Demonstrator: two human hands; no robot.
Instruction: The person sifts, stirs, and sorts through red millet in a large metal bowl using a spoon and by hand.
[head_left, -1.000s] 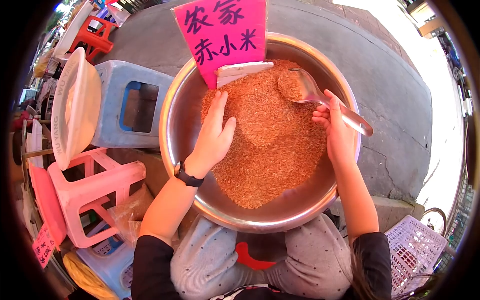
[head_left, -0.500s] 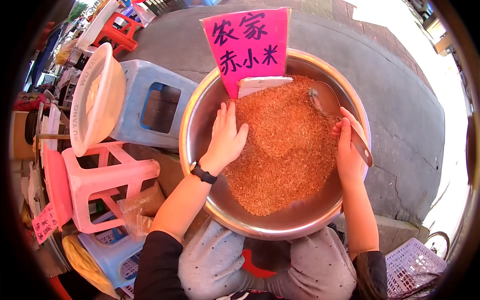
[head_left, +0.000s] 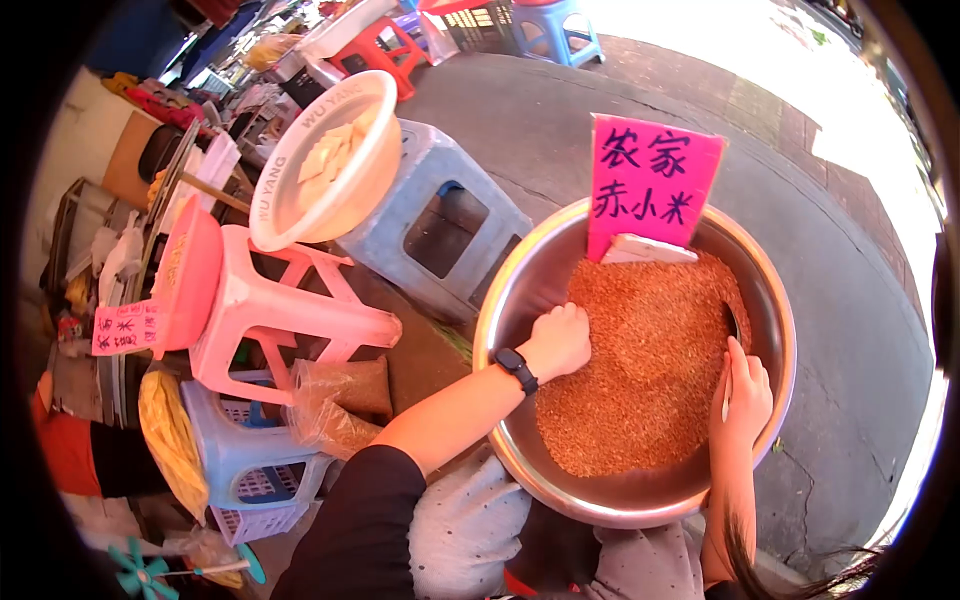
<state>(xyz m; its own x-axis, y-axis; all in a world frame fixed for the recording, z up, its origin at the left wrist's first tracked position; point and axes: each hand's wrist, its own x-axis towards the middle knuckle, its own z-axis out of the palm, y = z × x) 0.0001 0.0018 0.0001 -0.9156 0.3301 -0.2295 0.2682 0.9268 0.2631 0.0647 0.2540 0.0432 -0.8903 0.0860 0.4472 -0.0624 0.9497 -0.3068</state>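
A wide metal bowl holds a heap of reddish-brown grain and rests over my lap. My left hand, below a dark wristwatch, is closed at the left edge of the heap; what its fingers hold, if anything, is hidden. On the right side of the bowl my right hand grips a metal spoon, its scoop tilted edge-on against the grain. A pink sign with dark handwriting stands at the back of the heap, with a white piece at its foot.
Left of the bowl stand a blue stool with a white-rimmed basin, a pink stool, and a clear bag of grain. A red stool and a small blue stool are farther back. Grey pavement lies to the right.
The view has turned left, so the bowl appears farther right and lower. My left hand has gone from spread to closed. The spoon has tipped from holding grain to edge-on.
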